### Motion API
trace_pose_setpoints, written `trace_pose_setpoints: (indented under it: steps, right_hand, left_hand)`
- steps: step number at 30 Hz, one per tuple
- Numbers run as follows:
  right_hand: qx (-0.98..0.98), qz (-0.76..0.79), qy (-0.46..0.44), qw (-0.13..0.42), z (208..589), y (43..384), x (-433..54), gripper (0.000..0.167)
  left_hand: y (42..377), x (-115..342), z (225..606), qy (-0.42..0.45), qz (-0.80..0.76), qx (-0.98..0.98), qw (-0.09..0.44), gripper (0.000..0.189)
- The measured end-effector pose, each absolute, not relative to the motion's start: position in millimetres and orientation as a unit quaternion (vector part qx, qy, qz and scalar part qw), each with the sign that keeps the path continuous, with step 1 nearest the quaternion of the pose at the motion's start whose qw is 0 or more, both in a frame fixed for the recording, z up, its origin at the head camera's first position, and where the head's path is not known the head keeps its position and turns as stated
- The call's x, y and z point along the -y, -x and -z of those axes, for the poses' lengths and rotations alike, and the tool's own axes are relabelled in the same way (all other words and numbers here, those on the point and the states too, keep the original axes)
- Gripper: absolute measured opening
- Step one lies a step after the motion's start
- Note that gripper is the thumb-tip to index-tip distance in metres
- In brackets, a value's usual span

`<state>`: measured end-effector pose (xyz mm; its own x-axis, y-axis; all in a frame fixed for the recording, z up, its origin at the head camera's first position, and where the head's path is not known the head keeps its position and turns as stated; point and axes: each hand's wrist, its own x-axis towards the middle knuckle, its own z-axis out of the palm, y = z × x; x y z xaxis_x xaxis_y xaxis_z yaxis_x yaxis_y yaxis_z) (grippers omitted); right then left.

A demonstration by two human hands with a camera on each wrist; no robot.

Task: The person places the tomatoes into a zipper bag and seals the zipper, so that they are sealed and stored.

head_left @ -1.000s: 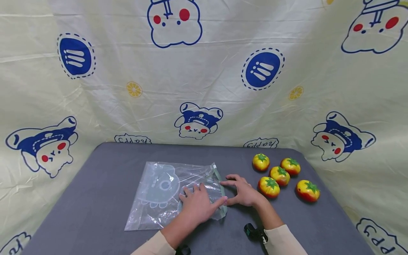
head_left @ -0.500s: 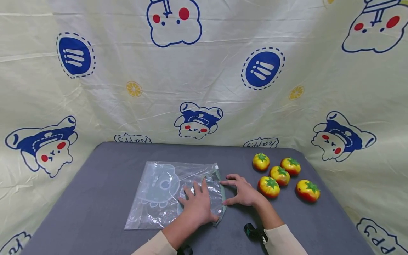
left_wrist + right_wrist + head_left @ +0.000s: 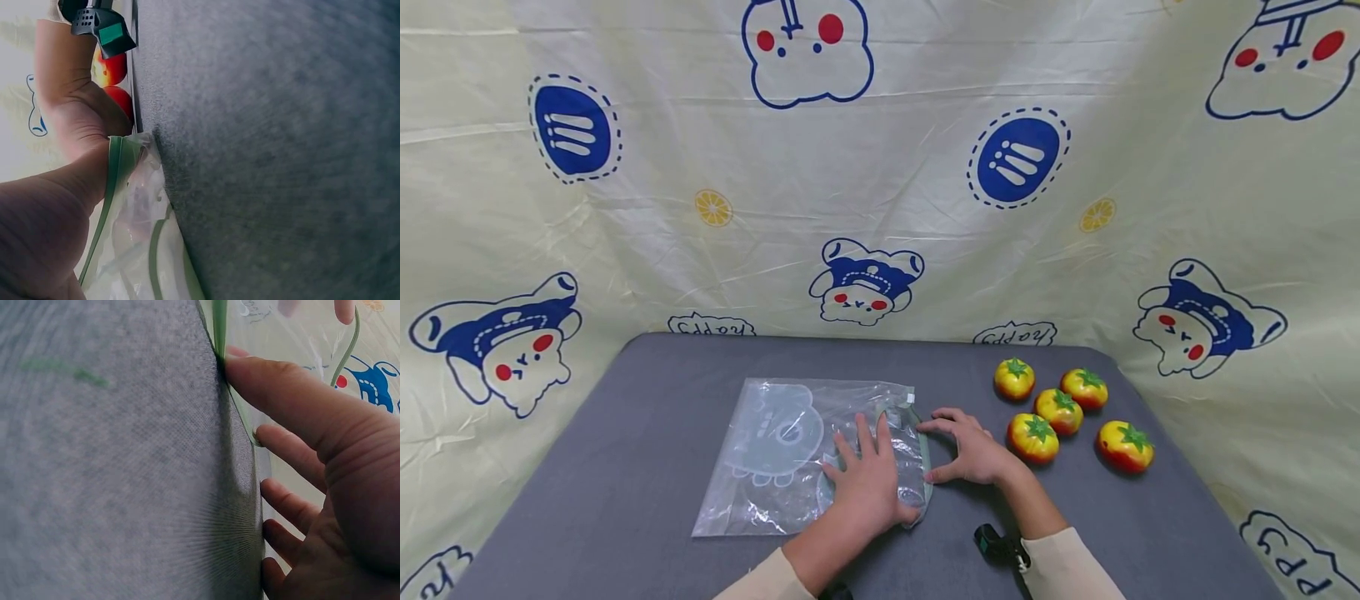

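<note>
Lying flat on the grey cloth-covered table (image 3: 625, 467), the clear plastic bag with a pale printed figure (image 3: 790, 467) pointed its mouth, edged with a green strip (image 3: 924, 454), to the right. On my head feed its long axis looked left-to-right, slanted view, so unsure. I had the left hand (image 3: 868, 479) on it near the mouth, fingers spread apart. Right hand (image 3: 972, 452): thumb and index apart, touching the strip. Five round red-and-yellow fruits with green leafy tops (image 3: 1058, 414) sat right of the bag.
</note>
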<state>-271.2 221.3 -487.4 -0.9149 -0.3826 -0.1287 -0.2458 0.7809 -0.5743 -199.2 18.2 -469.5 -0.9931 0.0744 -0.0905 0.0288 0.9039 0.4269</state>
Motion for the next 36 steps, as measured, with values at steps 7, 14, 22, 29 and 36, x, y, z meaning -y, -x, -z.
trace_pose_setpoints:
  steps: [7, 14, 22, 29, 36]
  right_hand:
    - [-0.935, 0.289, 0.159, 0.127, 486, 270, -219, 0.071]
    - [-0.934, 0.291, 0.176, 0.11, 487, 266, -219, 0.074]
    - [-0.931, 0.296, 0.196, 0.085, 486, 260, -217, 0.078]
    - [-0.924, 0.314, 0.202, 0.082, 483, 253, -218, 0.078]
    - [-0.915, 0.337, 0.208, 0.073, 486, 248, -221, 0.078]
  left_hand:
    - [201, -20, 476, -0.02, -0.207, -0.977, 0.053, 0.145]
    - [202, -22, 478, -0.015, -0.202, -0.978, 0.053, 0.145]
    - [202, -22, 478, -0.012, -0.203, -0.978, 0.05, 0.146]
    - [202, -23, 478, -0.016, -0.201, -0.978, 0.046, 0.145]
    - [201, -22, 478, -0.017, -0.2, -0.979, 0.041, 0.146]
